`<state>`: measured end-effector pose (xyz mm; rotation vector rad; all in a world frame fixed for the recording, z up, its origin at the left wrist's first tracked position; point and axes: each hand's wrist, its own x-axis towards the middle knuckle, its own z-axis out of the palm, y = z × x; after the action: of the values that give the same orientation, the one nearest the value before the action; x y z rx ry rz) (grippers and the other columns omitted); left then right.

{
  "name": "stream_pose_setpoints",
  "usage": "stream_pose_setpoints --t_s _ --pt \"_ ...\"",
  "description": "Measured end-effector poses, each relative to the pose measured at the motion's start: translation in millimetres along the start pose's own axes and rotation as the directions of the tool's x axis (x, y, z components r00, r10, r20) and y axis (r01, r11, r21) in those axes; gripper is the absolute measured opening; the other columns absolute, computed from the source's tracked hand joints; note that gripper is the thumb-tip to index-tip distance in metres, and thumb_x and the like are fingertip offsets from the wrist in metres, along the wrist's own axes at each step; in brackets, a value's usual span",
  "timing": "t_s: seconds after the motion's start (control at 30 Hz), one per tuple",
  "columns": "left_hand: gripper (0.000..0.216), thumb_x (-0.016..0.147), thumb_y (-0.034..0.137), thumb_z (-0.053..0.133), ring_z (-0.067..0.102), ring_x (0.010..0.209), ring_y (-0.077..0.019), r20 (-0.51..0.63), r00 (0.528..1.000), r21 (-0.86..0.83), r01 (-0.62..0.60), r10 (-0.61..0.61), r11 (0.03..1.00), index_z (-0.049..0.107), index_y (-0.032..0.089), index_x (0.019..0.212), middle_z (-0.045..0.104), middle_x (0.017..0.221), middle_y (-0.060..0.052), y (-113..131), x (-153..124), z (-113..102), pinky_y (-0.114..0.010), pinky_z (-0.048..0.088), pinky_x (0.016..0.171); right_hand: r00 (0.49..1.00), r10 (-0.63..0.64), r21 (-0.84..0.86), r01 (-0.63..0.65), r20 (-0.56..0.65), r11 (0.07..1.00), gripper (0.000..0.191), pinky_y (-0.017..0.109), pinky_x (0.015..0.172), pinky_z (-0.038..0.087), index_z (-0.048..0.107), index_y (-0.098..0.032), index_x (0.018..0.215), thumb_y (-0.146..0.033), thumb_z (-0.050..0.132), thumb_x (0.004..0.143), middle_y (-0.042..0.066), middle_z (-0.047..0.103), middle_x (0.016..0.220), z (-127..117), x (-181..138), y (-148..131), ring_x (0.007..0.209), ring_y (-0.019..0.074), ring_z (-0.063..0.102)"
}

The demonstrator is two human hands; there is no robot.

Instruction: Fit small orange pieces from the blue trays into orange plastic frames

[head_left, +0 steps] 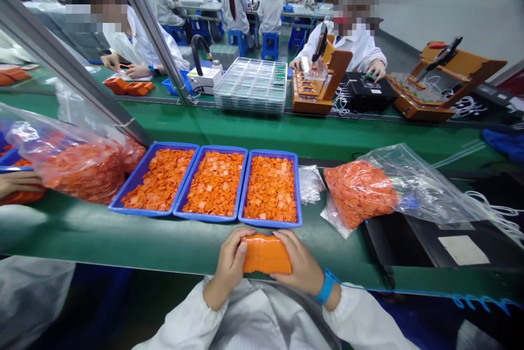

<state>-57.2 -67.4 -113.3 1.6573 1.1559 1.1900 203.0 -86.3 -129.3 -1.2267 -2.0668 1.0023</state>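
Observation:
An orange block that looks like a stack of thin plastic pieces is held level between my two hands, near the front edge of the green bench. My left hand is closed on its left end, thumb on top. At the right end, my right hand grips it with the fingers wrapped round the side; a blue wrist strap sits on that wrist. Just beyond the hands are three blue trays filled with small orange plastic pieces: a left tray, a middle tray and a right tray.
Clear bags of orange pieces lie at right and left. A black device stands at right with cables. Across the bench are stacked clear trays, orange fixtures and co-workers. A co-worker's hand reaches in at far left.

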Motion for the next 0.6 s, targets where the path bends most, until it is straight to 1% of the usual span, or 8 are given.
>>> stream_pose_setpoints --t_s 0.07,0.13,0.2,0.27,0.3,0.37,0.43,0.6 --pt "0.058 0.114 0.061 0.037 0.070 0.127 -0.0335 0.063 0.998 -0.003 -0.018 0.018 1.000 0.072 0.020 0.137 0.074 0.135 -0.017 -3 -2 -4 -0.050 0.055 0.111 1.000 -0.004 0.002 0.004 -0.010 1.000 0.100 0.060 0.124 0.050 0.042 -0.024 0.163 -0.032 0.093 0.077 0.020 0.054 0.157 1 0 1 0.144 0.0385 0.059" --pt "0.074 0.109 0.076 0.037 0.064 0.138 -0.0374 0.175 0.984 0.002 -0.044 0.043 0.999 0.062 0.022 0.153 0.066 0.148 -0.019 -6 -3 -11 -0.055 0.051 0.118 1.000 -0.012 0.003 0.012 -0.016 1.000 0.100 0.061 0.124 0.050 0.043 -0.024 0.162 -0.031 0.093 0.076 0.019 0.055 0.156 2 0 3 0.144 0.0387 0.060" --pt "0.095 0.096 0.087 0.051 0.056 0.148 -0.0422 0.313 0.949 0.057 -0.064 0.044 0.996 0.047 0.022 0.165 0.055 0.160 -0.022 -7 -1 -19 -0.059 0.047 0.123 1.000 -0.018 0.004 0.019 -0.023 1.000 0.100 0.061 0.123 0.051 0.044 -0.023 0.162 -0.031 0.093 0.075 0.020 0.056 0.156 3 0 5 0.143 0.0390 0.060" --pt "0.118 0.082 0.090 0.069 0.051 0.152 -0.0460 0.427 0.904 0.172 -0.077 -0.004 0.982 0.035 0.021 0.171 0.046 0.166 -0.025 -5 3 -27 -0.063 0.045 0.125 0.999 -0.019 0.004 0.019 -0.030 1.000 0.099 0.060 0.123 0.051 0.044 -0.023 0.161 -0.031 0.093 0.075 0.020 0.056 0.156 4 0 6 0.143 0.0391 0.060" --pt "0.124 0.078 0.088 0.076 0.050 0.153 -0.0468 0.468 0.883 0.244 -0.086 -0.039 0.966 0.032 0.021 0.173 0.044 0.167 -0.026 -3 5 -31 -0.064 0.044 0.125 0.999 -0.018 0.004 0.018 -0.032 1.000 0.099 0.060 0.123 0.051 0.045 -0.022 0.161 -0.031 0.093 0.076 0.020 0.056 0.156 4 0 6 0.144 0.0391 0.060" --pt "0.125 0.078 0.084 0.081 0.049 0.154 -0.0468 0.515 0.851 0.376 -0.121 -0.099 0.919 0.030 0.021 0.174 0.045 0.169 -0.027 2 11 -36 -0.065 0.044 0.126 0.999 -0.015 0.004 0.015 -0.036 1.000 0.097 0.060 0.123 0.051 0.046 -0.022 0.160 -0.031 0.092 0.076 0.020 0.056 0.156 5 0 6 0.144 0.0391 0.060" --pt "0.125 0.077 0.082 0.082 0.049 0.154 -0.0468 0.539 0.834 0.465 -0.176 -0.120 0.867 0.033 0.021 0.174 0.048 0.168 -0.027 8 15 -39 -0.065 0.044 0.126 0.999 -0.014 0.002 0.014 -0.038 1.000 0.096 0.060 0.123 0.051 0.046 -0.022 0.159 -0.031 0.092 0.076 0.020 0.056 0.155 5 1 5 0.143 0.0388 0.060" --pt "0.131 0.066 0.086 0.085 0.057 0.147 -0.0467 0.539 0.835 0.548 -0.247 -0.112 0.799 0.040 0.020 0.170 0.055 0.162 -0.027 17 19 -37 -0.061 0.051 0.120 0.999 -0.018 0.001 0.018 -0.030 1.000 0.097 0.061 0.123 0.051 0.044 -0.025 0.160 -0.030 0.092 0.076 0.019 0.056 0.154 3 2 2 0.142 0.0383 0.060"
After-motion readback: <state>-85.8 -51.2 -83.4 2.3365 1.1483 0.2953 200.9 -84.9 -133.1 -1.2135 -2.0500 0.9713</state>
